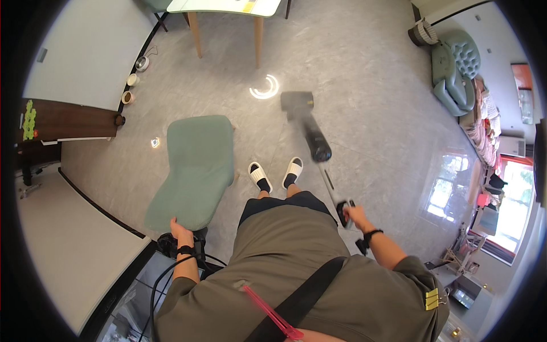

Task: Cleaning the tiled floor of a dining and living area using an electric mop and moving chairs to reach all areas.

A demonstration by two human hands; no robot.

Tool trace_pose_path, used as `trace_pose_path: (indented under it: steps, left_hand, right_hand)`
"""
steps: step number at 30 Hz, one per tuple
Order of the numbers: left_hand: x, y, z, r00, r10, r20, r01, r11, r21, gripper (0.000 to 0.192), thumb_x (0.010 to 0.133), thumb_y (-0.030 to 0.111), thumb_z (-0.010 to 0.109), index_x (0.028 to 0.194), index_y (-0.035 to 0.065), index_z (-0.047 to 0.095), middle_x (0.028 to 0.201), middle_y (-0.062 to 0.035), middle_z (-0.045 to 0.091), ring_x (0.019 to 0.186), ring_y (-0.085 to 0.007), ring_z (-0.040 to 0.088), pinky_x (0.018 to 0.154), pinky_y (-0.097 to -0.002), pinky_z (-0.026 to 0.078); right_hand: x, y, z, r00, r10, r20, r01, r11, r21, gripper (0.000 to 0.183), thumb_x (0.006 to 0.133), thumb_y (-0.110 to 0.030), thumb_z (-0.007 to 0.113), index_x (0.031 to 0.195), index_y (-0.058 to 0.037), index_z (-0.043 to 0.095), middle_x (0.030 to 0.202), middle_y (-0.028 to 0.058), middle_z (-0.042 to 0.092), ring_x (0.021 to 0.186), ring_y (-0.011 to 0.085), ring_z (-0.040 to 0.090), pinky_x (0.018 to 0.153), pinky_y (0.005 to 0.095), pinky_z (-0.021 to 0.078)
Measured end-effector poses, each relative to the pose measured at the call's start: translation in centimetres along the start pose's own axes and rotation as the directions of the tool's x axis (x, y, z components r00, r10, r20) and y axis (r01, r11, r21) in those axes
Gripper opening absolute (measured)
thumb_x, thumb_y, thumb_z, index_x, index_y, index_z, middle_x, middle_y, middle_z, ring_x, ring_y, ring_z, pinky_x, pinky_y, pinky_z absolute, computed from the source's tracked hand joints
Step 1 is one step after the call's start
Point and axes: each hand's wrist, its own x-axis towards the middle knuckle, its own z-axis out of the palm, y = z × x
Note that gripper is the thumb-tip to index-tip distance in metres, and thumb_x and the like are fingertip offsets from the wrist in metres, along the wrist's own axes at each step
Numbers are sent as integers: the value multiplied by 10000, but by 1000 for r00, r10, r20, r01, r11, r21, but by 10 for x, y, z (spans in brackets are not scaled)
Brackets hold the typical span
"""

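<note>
My right hand point(354, 214) is closed around the handle of an upright floor cleaner point(317, 143). Its grey floor head point(297, 101) rests on the floor ahead of my feet, blurred by motion. To my left stands a chair with a pale green fabric cover point(198, 166). The top edge of its backrest is in the grip of my left hand point(180, 231), with the thumb in front and the other fingers hidden behind. Both of my feet, in white slides point(260, 176), are on the floor between the chair and the cleaner.
A white-topped table point(222, 6) with wooden legs stands ahead. Pet bowls point(133, 79) line the left wall near a dark wood cabinet point(72, 119). At far right are a green tufted armchair point(455, 72) and a woven basket point(423, 33). Black cables point(156, 286) hang by my left arm.
</note>
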Motion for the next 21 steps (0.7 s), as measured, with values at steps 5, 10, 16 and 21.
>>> trace_pose_path:
  steps: [5, 10, 16, 21]
  left_hand:
    - [-25, 5, 10, 998, 43, -54, -43, 999, 7, 517, 812, 219, 615, 1208, -104, 538, 1244, -212, 579, 1066, -372, 593, 921, -475, 486]
    - [-29, 4, 2, 994, 72, -78, -71, 997, 19, 513, 808, 231, 617, 1182, -111, 535, 1243, -208, 577, 1058, -365, 594, 906, -471, 486]
    - [-12, -6, 0, 993, 119, -26, -119, 993, -9, 526, 810, 217, 613, 1209, -112, 520, 1274, -205, 560, 1093, -365, 578, 931, -474, 471]
    - [-10, -8, -4, 991, 132, -12, -131, 991, 28, 517, 855, 221, 561, 1266, -80, 473, 1329, -187, 523, 1161, -366, 539, 981, -481, 445]
  right_hand:
    - [-76, 37, -23, 994, 79, -75, -92, 978, -186, 218, 739, -165, 680, 629, 20, 639, 564, 103, 611, 480, 193, 591, 477, 335, 449]
    - [-77, 14, -33, 992, 46, -113, -79, 951, -299, 227, 706, -194, 677, 612, 12, 655, 543, 102, 611, 474, 191, 606, 496, 324, 477]
    - [17, -63, -2, 989, -143, 28, 145, 985, -93, 258, 767, -211, 663, 598, -18, 632, 527, 76, 588, 446, 167, 571, 441, 332, 425]
    - [102, -161, 40, 929, -359, 89, 345, 928, 141, 247, 808, -184, 667, 630, -19, 616, 562, 57, 578, 461, 158, 548, 447, 313, 421]
